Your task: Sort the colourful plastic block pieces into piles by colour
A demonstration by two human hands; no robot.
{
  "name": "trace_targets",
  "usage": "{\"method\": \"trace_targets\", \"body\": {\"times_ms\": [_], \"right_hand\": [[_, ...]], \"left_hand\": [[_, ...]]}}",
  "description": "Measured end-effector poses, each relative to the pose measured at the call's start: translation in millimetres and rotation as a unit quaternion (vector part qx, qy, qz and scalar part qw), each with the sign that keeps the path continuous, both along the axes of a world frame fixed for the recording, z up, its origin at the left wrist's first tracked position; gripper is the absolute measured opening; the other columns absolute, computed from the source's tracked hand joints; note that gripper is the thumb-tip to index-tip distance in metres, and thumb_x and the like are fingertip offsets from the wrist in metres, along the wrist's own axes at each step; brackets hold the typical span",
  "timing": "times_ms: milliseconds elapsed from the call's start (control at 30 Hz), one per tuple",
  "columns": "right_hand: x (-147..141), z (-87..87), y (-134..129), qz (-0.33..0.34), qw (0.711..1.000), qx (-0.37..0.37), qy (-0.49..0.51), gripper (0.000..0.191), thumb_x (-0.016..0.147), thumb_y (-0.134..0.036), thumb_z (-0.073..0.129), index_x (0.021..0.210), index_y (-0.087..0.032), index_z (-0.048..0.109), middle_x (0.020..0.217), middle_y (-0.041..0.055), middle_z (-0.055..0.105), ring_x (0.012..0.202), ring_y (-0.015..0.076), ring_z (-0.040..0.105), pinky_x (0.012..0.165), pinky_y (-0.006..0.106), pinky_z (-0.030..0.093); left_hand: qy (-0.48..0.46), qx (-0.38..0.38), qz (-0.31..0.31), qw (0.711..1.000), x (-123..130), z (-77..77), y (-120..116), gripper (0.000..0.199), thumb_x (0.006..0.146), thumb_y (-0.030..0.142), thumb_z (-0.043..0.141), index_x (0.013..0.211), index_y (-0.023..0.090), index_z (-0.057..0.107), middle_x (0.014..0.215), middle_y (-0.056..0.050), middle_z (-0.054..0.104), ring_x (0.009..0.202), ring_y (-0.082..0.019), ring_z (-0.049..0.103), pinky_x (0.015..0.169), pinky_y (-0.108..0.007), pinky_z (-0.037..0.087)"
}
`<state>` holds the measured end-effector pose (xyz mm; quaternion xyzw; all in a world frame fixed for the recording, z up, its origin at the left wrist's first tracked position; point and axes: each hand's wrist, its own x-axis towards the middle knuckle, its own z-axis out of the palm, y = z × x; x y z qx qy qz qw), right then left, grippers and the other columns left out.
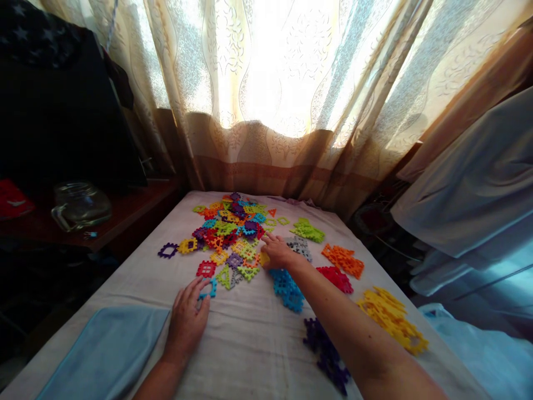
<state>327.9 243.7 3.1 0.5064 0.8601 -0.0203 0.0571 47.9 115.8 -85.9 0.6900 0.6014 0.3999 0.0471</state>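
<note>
The left hand (188, 316) is touching a blue piece (214, 288), fingers parted; the right hand (278, 254), grip unclear, is reaching low, risking scattering the blue pile (287, 290).

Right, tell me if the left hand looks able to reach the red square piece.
Likely yes: the red square piece lies just past the left hand, uncovered, though that hand's fingers are at a blue piece.

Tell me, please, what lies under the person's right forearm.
Blue pieces and dark purple pieces show along one edge of the right forearm, and red pieces along the other. Whatever lies directly beneath is covered, so I cannot tell how far they continue.
</note>
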Motion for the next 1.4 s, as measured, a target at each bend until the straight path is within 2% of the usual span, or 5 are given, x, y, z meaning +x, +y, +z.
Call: {"method": "trace_targets", "body": {"times_ms": [233, 433, 733, 1200, 1400], "right_hand": [[5, -7.3, 0, 0.022, 0.998, 0.037, 0.050, 0.020, 0.079, -0.027, 0.067, 0.098, -0.023, 0.070, 0.137, 0.0080, 0.055, 0.138, 0.0278, 0.032, 0.108, 0.048, 0.028], [-1, -4.2, -12, 0.001, 0.999, 0.031, 0.030, 0.046, 0.075, -0.047, 0.071, 0.113, -0.022, 0.068, 0.143, 0.0131, 0.048, 0.139, 0.0330, 0.029, 0.109, 0.052, 0.026], [-9, -3.3, -20, -0.013, 0.998, 0.019, 0.058, 0.030, 0.077, -0.037, 0.067, 0.103, -0.022, 0.070, 0.126, 0.0114, 0.061, 0.138, 0.0305, 0.032, 0.110, 0.048, 0.025], [2, -16.2, -10, -0.013, 0.998, 0.023, 0.058, 0.051, 0.072, -0.051, 0.074, 0.112, -0.019, 0.067, 0.143, 0.0144, 0.047, 0.142, 0.0333, 0.024, 0.112, 0.051, 0.021], [7, 0.6, -4, -0.083, 0.985, 0.073, 0.134, 0.047, 0.087, -0.051, 0.060, 0.122, -0.021, 0.058, 0.121, 0.0110, 0.065, 0.116, 0.0241, 0.057, 0.097, 0.035, 0.040]], "left_hand": [[0.006, -0.005, 0.000, 1.000, -1, -0.8, 1, 0.036, 0.085, 0.036, 0.045, 0.113, 0.025, 0.065, 0.124, -0.008, 0.064, 0.117, -0.025, 0.057, 0.104, -0.047, 0.042], [0.008, 0.004, 0.003, 1.000, -3, -2.9, 3, 0.036, 0.085, 0.037, 0.045, 0.113, 0.025, 0.065, 0.122, -0.008, 0.065, 0.114, -0.024, 0.058, 0.103, -0.044, 0.045], [0.014, 0.009, 0.003, 1.000, -3, -4.5, 3, 0.036, 0.086, 0.039, 0.044, 0.112, 0.025, 0.065, 0.122, -0.008, 0.065, 0.115, -0.025, 0.058, 0.102, -0.045, 0.045], [0.005, 0.008, 0.003, 1.000, -1, -2.3, 2, 0.035, 0.085, 0.037, 0.045, 0.111, 0.026, 0.065, 0.120, -0.008, 0.065, 0.112, -0.025, 0.059, 0.101, -0.046, 0.046], [0.009, 0.008, 0.000, 1.000, -2, -1.3, 2, 0.036, 0.086, 0.037, 0.045, 0.113, 0.025, 0.064, 0.122, -0.008, 0.065, 0.114, -0.025, 0.059, 0.102, -0.046, 0.045]]}}
